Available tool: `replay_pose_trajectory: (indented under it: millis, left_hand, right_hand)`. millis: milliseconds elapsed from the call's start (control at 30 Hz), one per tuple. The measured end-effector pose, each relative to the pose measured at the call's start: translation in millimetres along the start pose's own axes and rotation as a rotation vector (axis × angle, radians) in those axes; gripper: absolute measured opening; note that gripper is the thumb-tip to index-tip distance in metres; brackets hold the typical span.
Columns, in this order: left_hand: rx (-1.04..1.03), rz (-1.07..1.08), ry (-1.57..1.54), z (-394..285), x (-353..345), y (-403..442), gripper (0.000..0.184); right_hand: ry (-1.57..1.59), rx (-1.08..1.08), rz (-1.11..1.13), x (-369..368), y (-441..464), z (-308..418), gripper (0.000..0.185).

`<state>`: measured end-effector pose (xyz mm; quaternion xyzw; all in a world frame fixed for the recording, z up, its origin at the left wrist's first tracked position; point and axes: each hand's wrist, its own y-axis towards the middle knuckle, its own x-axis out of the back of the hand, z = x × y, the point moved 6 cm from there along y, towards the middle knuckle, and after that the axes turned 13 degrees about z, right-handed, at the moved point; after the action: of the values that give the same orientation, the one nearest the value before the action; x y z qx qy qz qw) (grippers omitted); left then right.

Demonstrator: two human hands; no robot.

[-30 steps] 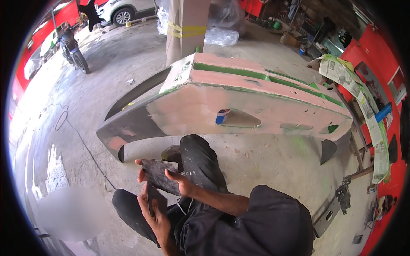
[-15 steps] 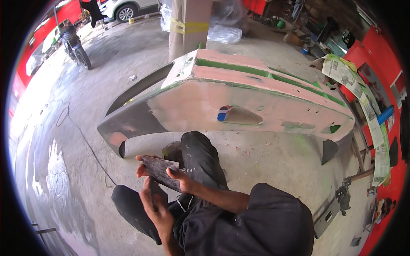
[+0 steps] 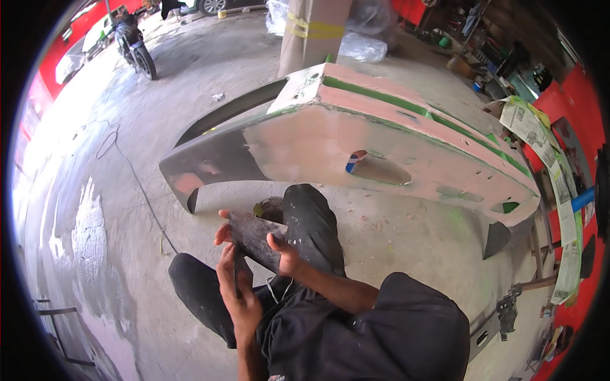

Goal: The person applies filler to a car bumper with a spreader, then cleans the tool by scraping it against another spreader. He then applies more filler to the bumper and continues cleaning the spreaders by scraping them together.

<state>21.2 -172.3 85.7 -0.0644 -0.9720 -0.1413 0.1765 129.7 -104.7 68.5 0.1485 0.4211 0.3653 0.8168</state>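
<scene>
My right hand holds a thin, smeared mixing board, with the thumb at its near side and fingertips showing past its far left end. Just below, my left hand is closed around a dark flat putty spreader, whose upper edge is close to the board's underside; I cannot tell if they touch. Beyond my knees stands a large car bumper, grey at its left end and patched with pink and pale filler. A dark round container sits on the floor behind the board, partly hidden by my leg.
A pillar with yellow tape rises behind the bumper. A newspaper-masked strip leans at the right, near a blue object. A black cable trails over the concrete floor at left, and a motorcycle is parked further back.
The view has turned, so the bumper appears further right and slightly higher. My right thumb has lifted and straightened beside the board. Both hands keep hold of the board and spreader.
</scene>
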Motion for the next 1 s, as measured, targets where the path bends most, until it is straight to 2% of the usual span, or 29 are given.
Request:
replay_pose_trajectory:
  millis: [133, 200, 267, 333, 400, 467, 533, 567, 700, 867, 933, 1000]
  left_hand:
    - [0.17, 0.021, -0.183, 26, 20, 0, 0.042]
    - [0.122, -0.115, -0.355, 19, 22, -1, 0.041]
    - [0.083, -0.107, -0.236, 8, 28, -6, 0.05]
    - [0.064, -0.063, -0.081, -9, 25, -11, 0.048]
    - [-0.069, 0.001, 0.126, -16, 14, -14, 0.052]
    - [-0.181, -0.022, 0.237, -27, -1, -14, 0.045]
    - [-0.227, 0.018, 0.336, -30, -17, -14, 0.055]
    - [-0.215, 0.0, 0.355, -25, -20, -14, 0.057]
    - [-0.109, -0.057, 0.402, -13, -6, -4, 0.061]
    - [-0.182, 0.024, 0.446, -22, -26, -20, 0.058]
    - [-0.129, -0.034, 0.391, -19, -10, -11, 0.057]
    - [-0.094, -0.185, 0.451, -9, 8, 2, 0.056]
  right_hand:
    - [0.245, 0.025, -0.068, 7, -4, -3, 0.102]
    - [0.328, 0.062, -0.233, 18, -10, 1, 0.098]
    - [0.254, 0.145, -0.198, 29, -2, 13, 0.095]
    - [0.27, 0.163, -0.165, 31, 2, 16, 0.095]
    - [0.275, 0.126, -0.151, 29, 1, 13, 0.097]
    - [0.207, 0.086, -0.159, 24, 5, 9, 0.1]
    - [0.069, 0.041, -0.194, 14, 10, 6, 0.103]
    - [-0.05, 0.025, -0.176, 13, 10, 4, 0.109]
    - [-0.073, -0.065, -0.195, -3, 7, -6, 0.114]
    - [0.012, -0.061, -0.201, 7, 11, -7, 0.113]
    - [-0.022, -0.08, -0.178, -4, 12, -9, 0.112]
    - [-0.032, -0.081, -0.132, -22, 11, -14, 0.111]
